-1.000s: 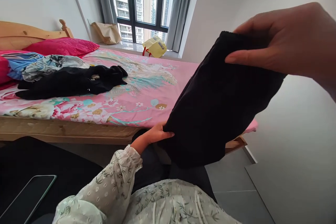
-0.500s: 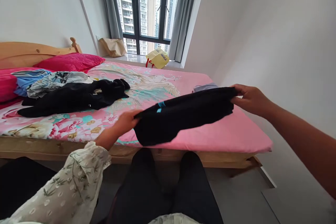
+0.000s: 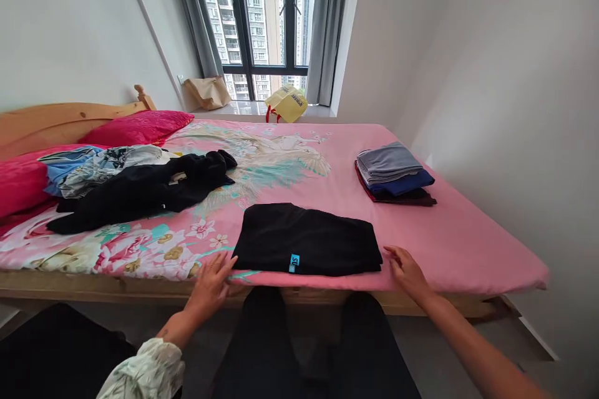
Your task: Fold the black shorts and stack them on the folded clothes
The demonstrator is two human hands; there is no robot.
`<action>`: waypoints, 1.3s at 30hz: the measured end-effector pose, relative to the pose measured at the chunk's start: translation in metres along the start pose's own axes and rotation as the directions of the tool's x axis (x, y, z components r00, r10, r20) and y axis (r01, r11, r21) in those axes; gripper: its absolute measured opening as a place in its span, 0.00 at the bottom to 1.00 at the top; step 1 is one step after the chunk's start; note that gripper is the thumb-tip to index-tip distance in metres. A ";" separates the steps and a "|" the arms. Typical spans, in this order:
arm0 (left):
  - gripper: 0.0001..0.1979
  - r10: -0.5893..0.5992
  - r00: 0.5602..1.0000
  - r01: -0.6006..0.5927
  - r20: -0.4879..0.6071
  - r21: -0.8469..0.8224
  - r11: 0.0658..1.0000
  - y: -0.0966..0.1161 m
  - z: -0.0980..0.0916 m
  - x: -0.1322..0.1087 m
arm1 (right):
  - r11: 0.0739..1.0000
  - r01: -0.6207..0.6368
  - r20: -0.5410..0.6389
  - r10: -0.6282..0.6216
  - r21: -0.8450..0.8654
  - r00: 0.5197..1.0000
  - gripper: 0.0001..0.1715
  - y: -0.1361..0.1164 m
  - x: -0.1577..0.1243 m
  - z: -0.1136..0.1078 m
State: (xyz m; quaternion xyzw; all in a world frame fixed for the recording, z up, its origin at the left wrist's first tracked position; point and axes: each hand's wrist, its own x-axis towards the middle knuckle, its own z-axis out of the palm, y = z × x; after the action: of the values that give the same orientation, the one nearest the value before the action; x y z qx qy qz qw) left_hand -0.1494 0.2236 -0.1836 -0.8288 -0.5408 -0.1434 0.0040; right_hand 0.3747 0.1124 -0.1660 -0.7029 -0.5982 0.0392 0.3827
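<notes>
A folded black garment (image 3: 322, 240) with a small blue printed label lies flat near the front edge of the bed (image 3: 444, 255). Beside its left end is my left hand (image 3: 211, 280), fingers stretched out, the tips at or close to the cloth's corner. On the other side, my right hand (image 3: 408, 271) hovers just off the right end with its fingers apart, holding nothing. Further back on the right sits a stack of folded clothes (image 3: 393, 165), grey-blue on top, then blue, then dark red and black.
To the left lies a heap of unfolded clothes, with a black garment (image 3: 131, 190) in front of a patterned one (image 3: 98, 168). Behind it are pink pillows (image 3: 140, 128). A paper bag (image 3: 208, 92) and a yellow bag (image 3: 287, 103) stand by the window. A wall bounds the right side.
The black garment, held up between both hands before, now lies folded flat on the bed. Both hands have let go and lowered. The folded stack behind it has come into full view.
</notes>
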 end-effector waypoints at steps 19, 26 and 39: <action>0.38 -0.081 0.981 0.089 0.176 -0.041 0.995 0.132 0.039 0.149 | 0.969 0.030 0.067 -0.014 -0.246 0.998 0.29 -0.066 0.038 0.084; 0.38 -0.091 0.983 0.089 0.158 0.022 0.996 0.128 0.056 0.155 | 0.749 -0.585 0.132 0.576 0.311 0.807 0.35 -0.007 0.029 0.045; 0.31 0.022 0.961 0.029 0.276 -0.180 0.983 0.222 0.021 0.174 | 0.282 -0.715 0.586 0.422 0.640 0.691 0.22 -0.025 0.049 0.024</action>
State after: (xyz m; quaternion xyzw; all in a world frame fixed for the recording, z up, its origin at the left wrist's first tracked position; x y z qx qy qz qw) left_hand 0.1202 0.2904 -0.1281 -0.8366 -0.5222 -0.0751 -0.1477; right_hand 0.3558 0.1667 -0.1486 -0.5799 -0.2556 0.5627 0.5308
